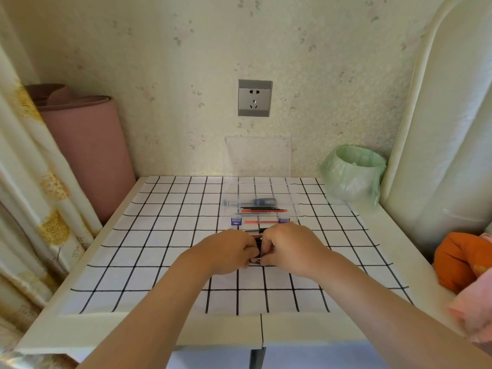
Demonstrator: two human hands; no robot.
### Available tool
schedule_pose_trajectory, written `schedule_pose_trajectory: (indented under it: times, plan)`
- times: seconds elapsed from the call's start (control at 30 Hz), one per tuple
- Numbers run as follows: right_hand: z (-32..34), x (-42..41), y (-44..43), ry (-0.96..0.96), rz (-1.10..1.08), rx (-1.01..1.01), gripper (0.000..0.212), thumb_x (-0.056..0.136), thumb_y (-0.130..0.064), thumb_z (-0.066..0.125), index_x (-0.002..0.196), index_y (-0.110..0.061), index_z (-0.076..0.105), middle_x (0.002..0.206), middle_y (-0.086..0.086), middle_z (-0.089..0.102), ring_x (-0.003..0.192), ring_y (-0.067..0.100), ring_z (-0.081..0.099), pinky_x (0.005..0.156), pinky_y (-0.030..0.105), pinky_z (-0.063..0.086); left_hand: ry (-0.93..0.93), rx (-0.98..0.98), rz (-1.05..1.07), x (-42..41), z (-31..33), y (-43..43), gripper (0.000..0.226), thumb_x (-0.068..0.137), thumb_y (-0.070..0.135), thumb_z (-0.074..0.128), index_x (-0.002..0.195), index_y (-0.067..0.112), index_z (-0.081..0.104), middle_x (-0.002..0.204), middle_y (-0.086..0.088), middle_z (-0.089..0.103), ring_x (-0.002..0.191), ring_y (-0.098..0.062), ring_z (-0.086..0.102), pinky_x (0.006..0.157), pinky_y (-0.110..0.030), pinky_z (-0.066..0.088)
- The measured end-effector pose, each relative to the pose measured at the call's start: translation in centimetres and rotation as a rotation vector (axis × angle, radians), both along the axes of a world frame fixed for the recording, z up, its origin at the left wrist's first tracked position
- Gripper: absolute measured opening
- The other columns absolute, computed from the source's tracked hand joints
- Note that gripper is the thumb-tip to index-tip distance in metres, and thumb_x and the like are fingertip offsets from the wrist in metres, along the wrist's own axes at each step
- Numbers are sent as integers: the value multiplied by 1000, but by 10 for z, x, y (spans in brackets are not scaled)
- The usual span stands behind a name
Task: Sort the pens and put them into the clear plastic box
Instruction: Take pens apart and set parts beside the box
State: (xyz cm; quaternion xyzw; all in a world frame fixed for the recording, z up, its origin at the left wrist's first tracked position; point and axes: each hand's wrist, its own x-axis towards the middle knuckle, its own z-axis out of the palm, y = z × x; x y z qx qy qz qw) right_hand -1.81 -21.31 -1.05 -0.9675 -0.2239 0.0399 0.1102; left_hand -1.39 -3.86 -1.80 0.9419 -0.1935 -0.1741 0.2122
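A clear plastic box (291, 206) stands open at the back middle of the table, its lid (257, 155) leaning against the wall. Inside lie a blue-handled tool (262, 201) and several thin red and black pens (263, 209). One red pen (259, 222) shows at the box's front edge between two purple latches. In front of the box my left hand (229, 253) and my right hand (288, 249) meet, both gripping a bunch of dark pens (258, 245) from either side. Most of the bunch is hidden by my fingers.
A white cloth with a black grid (159, 249) covers the table. A green-bagged bin (352, 177) stands at the back right, a pink roll (90, 150) at the back left. Orange and pink fabric (463, 259) lies at the right edge. A wall socket (254, 98) sits above the box.
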Motion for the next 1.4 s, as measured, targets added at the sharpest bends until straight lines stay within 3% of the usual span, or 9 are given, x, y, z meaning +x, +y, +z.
schedule_pose_trajectory:
  times: [0.13, 0.2, 0.47, 0.57, 0.67, 0.8, 0.93, 1.13, 1.4]
  plan:
    - [0, -1, -1, -8, 3, -10, 6, 83, -32, 70, 86, -27, 72, 87, -8, 70, 81, 16, 64, 71, 30, 51, -37, 0, 2, -2, -1, 0, 24, 90, 48, 56, 89, 25, 62, 86, 5, 68, 81, -16, 62, 78, -37, 52]
    - [1, -1, -1, -5, 7, -10, 5, 83, -32, 71, 84, -27, 72, 87, -8, 70, 82, 16, 63, 72, 30, 51, -56, -22, -1, -2, -2, 0, 16, 88, 43, 60, 94, 28, 59, 85, 7, 68, 81, -13, 62, 79, -36, 53]
    - [-2, -1, 0, 2, 8, -2, 14, 82, -39, 71, 88, -27, 69, 89, -9, 68, 81, 13, 62, 72, 30, 52, 42, -6, 14, 1, -4, -2, 31, 99, 36, 43, 77, 24, 61, 81, 2, 70, 72, -11, 59, 74, -31, 48]
    - [-3, 0, 0, -14, 10, -1, 12, 81, -36, 71, 86, -26, 70, 87, -9, 69, 79, 14, 62, 69, 28, 51, 11, -21, -5, 0, -3, -2, 22, 91, 47, 56, 88, 25, 62, 79, 9, 63, 75, -11, 58, 73, -30, 48]
    - [-4, 1, -1, -3, 7, 10, 12, 80, -37, 73, 86, -26, 70, 87, -9, 69, 80, 13, 63, 70, 28, 49, -7, -15, -14, 1, -4, -1, 9, 93, 40, 55, 93, 32, 60, 79, 10, 64, 80, -12, 63, 80, -34, 52]
    - [-5, 2, -2, -14, 17, -5, 13, 82, -38, 72, 88, -28, 69, 89, -10, 68, 81, 14, 62, 69, 28, 47, 38, 19, 9, 1, -2, -1, 28, 100, 35, 42, 78, 29, 59, 82, 2, 69, 79, -15, 62, 81, -34, 49]
    - [-6, 4, -7, -21, 12, 17, 11, 85, -39, 68, 90, -30, 67, 87, -10, 67, 80, 13, 61, 66, 27, 46, 12, 13, 37, 1, 1, 1, 29, 97, 41, 46, 85, 21, 65, 86, -1, 67, 80, -18, 62, 76, -34, 49]
    - [-7, 8, -16, -35, -16, 40, 10, 92, -38, 60, 94, -30, 67, 84, -13, 63, 78, 11, 58, 68, 26, 43, -65, 77, 96, 7, 8, 22, 11, 88, 45, 64, 85, 34, 62, 82, 12, 58, 75, -5, 55, 66, -25, 42]
    - [-7, 14, -30, -56, -89, -33, 11, 93, -36, 57, 94, -31, 67, 80, -13, 60, 77, 11, 55, 64, 26, 39, -224, 323, 262, 8, 13, 61, 9, 91, 43, 59, 86, 36, 63, 79, 13, 60, 75, -7, 56, 63, -25, 43]
